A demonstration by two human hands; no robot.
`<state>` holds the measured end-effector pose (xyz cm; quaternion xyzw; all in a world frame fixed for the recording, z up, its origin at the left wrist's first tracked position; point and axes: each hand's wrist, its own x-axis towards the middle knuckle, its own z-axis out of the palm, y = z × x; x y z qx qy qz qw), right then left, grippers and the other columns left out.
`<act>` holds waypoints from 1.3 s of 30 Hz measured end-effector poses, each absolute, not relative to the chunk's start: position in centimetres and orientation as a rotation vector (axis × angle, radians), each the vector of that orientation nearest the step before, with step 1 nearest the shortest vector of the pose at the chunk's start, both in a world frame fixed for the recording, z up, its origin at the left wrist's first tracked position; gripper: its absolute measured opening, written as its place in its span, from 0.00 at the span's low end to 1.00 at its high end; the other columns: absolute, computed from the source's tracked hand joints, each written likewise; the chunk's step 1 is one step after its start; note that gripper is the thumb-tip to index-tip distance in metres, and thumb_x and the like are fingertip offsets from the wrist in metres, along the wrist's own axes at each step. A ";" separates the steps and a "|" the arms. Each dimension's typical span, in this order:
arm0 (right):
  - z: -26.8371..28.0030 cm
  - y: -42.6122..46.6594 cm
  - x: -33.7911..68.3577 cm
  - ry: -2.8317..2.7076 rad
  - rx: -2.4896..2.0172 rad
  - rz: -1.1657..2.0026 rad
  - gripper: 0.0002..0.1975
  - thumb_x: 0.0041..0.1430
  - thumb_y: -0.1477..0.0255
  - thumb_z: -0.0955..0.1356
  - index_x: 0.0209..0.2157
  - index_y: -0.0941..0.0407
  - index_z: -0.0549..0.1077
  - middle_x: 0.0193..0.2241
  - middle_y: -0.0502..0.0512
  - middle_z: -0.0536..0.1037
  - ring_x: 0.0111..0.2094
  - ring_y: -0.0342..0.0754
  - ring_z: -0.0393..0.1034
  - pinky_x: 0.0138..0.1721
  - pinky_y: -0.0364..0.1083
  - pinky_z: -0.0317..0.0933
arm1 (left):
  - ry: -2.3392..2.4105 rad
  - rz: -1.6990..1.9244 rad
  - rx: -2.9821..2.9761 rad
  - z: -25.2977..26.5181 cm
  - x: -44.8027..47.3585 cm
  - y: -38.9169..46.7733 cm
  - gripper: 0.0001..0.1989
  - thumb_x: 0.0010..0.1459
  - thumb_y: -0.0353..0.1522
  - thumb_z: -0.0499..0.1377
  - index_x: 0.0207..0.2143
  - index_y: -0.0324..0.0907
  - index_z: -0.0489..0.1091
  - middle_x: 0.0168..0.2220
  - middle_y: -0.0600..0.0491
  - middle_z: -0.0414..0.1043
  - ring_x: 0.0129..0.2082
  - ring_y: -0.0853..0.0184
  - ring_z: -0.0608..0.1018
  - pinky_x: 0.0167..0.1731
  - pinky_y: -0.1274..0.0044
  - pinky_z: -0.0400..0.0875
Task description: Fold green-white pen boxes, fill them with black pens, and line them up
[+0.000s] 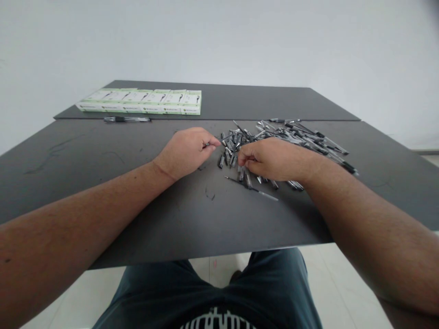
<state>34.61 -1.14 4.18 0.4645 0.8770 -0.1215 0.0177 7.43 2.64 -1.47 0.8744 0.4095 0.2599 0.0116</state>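
My left hand (pixel 192 153) is closed in a pinch just left of a pile of pen parts. A thin dark pen refill (pixel 226 137) sticks out to the right from its fingertips. Over the near part of the pile, my right hand (pixel 274 157) has its fingers curled together. What lies in them is hidden. Small clear and grey pen caps (pixel 230 144) are heaped between and under the hands. A loose refill with a dark middle and a pale end (pixel 252 188) lies on the table in front of the right hand.
Clear pen barrels with black grips (pixel 318 144) are heaped behind and right of my right hand. One pen (pixel 126 119) lies at the back left. A row of white-and-green boxes (pixel 164 109) stands behind it. The dark table (pixel 192 228) has its near edge above my legs.
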 end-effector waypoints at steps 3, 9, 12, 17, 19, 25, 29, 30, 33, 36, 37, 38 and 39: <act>4.1 -1.2 34.6 2.740 1.470 -0.373 0.11 0.70 0.75 0.71 0.48 0.52 0.87 0.39 0.53 0.89 0.38 0.52 0.80 0.42 0.49 0.62 | 1.289 0.816 2.689 -1.3 7.5 2.6 0.18 0.71 0.32 0.58 0.50 0.42 0.90 0.51 0.45 0.91 0.55 0.53 0.89 0.64 0.62 0.81; 3.6 -0.8 34.8 2.786 1.571 -0.399 0.03 0.68 0.70 0.75 0.43 0.51 0.84 0.35 0.50 0.86 0.34 0.50 0.77 0.39 0.49 0.60 | 1.290 0.955 2.543 -1.2 7.5 2.2 0.18 0.67 0.29 0.59 0.53 0.41 0.86 0.49 0.46 0.90 0.51 0.54 0.89 0.60 0.63 0.83; 3.4 -0.5 35.0 2.807 1.603 -0.424 0.06 0.63 0.75 0.76 0.41 0.51 0.82 0.33 0.49 0.85 0.33 0.49 0.75 0.38 0.48 0.59 | 1.241 1.032 2.440 -1.4 7.4 2.3 0.21 0.68 0.28 0.56 0.59 0.41 0.82 0.53 0.45 0.88 0.49 0.56 0.89 0.57 0.64 0.85; 3.3 -0.4 35.2 2.848 1.669 -0.411 0.09 0.58 0.80 0.73 0.38 0.52 0.78 0.33 0.50 0.83 0.32 0.50 0.74 0.37 0.49 0.59 | 1.330 1.113 2.340 -1.4 7.0 2.7 0.24 0.69 0.27 0.55 0.63 0.40 0.78 0.49 0.45 0.83 0.41 0.59 0.86 0.51 0.65 0.83; 3.3 -0.4 35.2 2.860 1.736 -0.377 0.10 0.58 0.79 0.73 0.40 0.52 0.78 0.34 0.51 0.84 0.33 0.50 0.74 0.37 0.49 0.60 | 1.348 1.112 2.291 -1.2 6.9 2.7 0.20 0.66 0.27 0.56 0.56 0.42 0.80 0.41 0.49 0.81 0.38 0.59 0.83 0.49 0.65 0.82; 3.0 -0.2 35.4 2.931 1.811 -0.441 0.28 0.62 0.81 0.72 0.63 0.57 0.77 0.34 0.50 0.87 0.35 0.53 0.80 0.39 0.48 0.64 | 1.257 1.167 2.165 -1.1 7.1 2.4 0.12 0.75 0.35 0.55 0.52 0.45 0.77 0.30 0.56 0.71 0.29 0.62 0.74 0.33 0.70 0.74; 2.9 -0.2 35.4 2.959 1.781 -0.360 0.24 0.64 0.79 0.71 0.61 0.55 0.81 0.39 0.54 0.90 0.41 0.55 0.83 0.44 0.49 0.66 | 1.209 1.214 2.126 -0.5 7.1 2.0 0.13 0.78 0.39 0.54 0.50 0.44 0.77 0.35 0.53 0.77 0.32 0.63 0.79 0.37 0.70 0.78; 2.9 -0.2 35.3 2.964 1.769 -0.358 0.23 0.64 0.79 0.71 0.59 0.55 0.82 0.40 0.54 0.90 0.41 0.55 0.83 0.45 0.49 0.67 | 1.221 1.234 2.144 -0.2 7.1 1.8 0.13 0.77 0.39 0.55 0.49 0.44 0.77 0.38 0.51 0.80 0.36 0.61 0.82 0.42 0.69 0.80; 3.0 -0.4 35.2 3.000 1.715 -0.401 0.19 0.63 0.80 0.70 0.53 0.55 0.83 0.42 0.55 0.90 0.42 0.54 0.83 0.45 0.49 0.67 | 1.284 1.277 2.248 1.0 7.1 1.1 0.14 0.77 0.42 0.58 0.45 0.46 0.80 0.47 0.47 0.87 0.50 0.56 0.84 0.58 0.64 0.80; 3.0 -0.4 35.3 3.048 1.665 -0.422 0.14 0.65 0.78 0.70 0.50 0.54 0.82 0.39 0.53 0.88 0.38 0.53 0.80 0.43 0.48 0.66 | 1.288 1.293 2.282 1.8 7.1 0.4 0.15 0.77 0.43 0.59 0.44 0.46 0.82 0.48 0.48 0.89 0.52 0.55 0.85 0.59 0.64 0.79; 3.0 -0.4 35.3 3.064 1.650 -0.412 0.11 0.67 0.76 0.70 0.49 0.54 0.81 0.38 0.53 0.87 0.37 0.52 0.78 0.42 0.49 0.65 | 1.271 1.298 2.280 2.0 7.2 0.3 0.15 0.77 0.43 0.59 0.43 0.46 0.82 0.47 0.48 0.89 0.50 0.55 0.85 0.56 0.65 0.80; 3.0 -0.3 35.3 3.082 1.635 -0.394 0.09 0.68 0.74 0.70 0.48 0.54 0.81 0.37 0.54 0.86 0.36 0.52 0.77 0.41 0.49 0.64 | 1.252 1.298 2.278 2.1 7.2 0.2 0.14 0.77 0.43 0.60 0.43 0.46 0.82 0.46 0.49 0.89 0.48 0.56 0.85 0.54 0.65 0.80; 3.0 -0.3 35.4 3.106 1.616 -0.373 0.07 0.70 0.72 0.70 0.46 0.54 0.81 0.37 0.54 0.85 0.36 0.52 0.76 0.41 0.49 0.64 | 1.235 1.301 2.278 2.1 7.3 0.1 0.14 0.76 0.43 0.60 0.42 0.46 0.81 0.44 0.49 0.88 0.46 0.57 0.85 0.52 0.66 0.80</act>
